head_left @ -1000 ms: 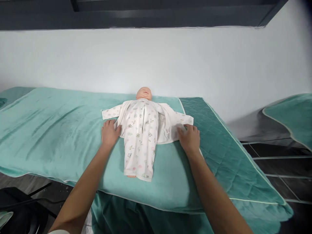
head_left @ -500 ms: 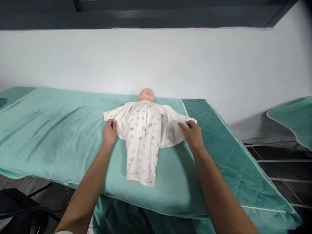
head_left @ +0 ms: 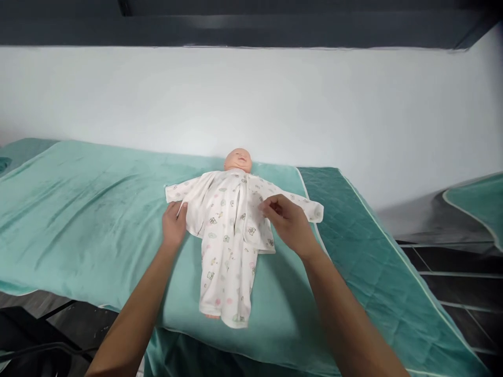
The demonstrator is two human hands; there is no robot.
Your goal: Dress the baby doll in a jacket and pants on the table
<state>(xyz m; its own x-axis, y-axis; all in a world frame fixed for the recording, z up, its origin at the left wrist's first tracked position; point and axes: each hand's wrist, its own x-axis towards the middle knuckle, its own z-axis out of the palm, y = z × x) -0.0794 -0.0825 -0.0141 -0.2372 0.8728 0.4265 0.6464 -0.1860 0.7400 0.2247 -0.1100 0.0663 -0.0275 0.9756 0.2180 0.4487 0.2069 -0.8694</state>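
A baby doll [head_left: 238,160] lies face up, head toward the wall, on the light green bed cover [head_left: 98,209]. It wears a white patterned baby shirt [head_left: 259,225] with both sleeves spread sideways, and matching trousers [head_left: 226,272] reaching up over its chest. My left hand [head_left: 174,222] is closed in a pinch on the shirt's edge, below the sleeve at left. At the other side, my right hand [head_left: 286,220] is closed with its fingertips at the right front panel, which lies partly over the trousers. The doll's hands are hidden in the sleeves.
A darker quilted green cover [head_left: 361,251] lies at right. The white wall [head_left: 251,99] runs behind the bed, under a dark overhead frame [head_left: 251,31]. At lower left is a dark object [head_left: 27,335]. Another green cloth [head_left: 479,204] hangs at far right.
My right hand has moved inward and brought the right front panel over the doll's side, turning its printed face up. My left hand stays at the left edge. The view has shifted slightly.
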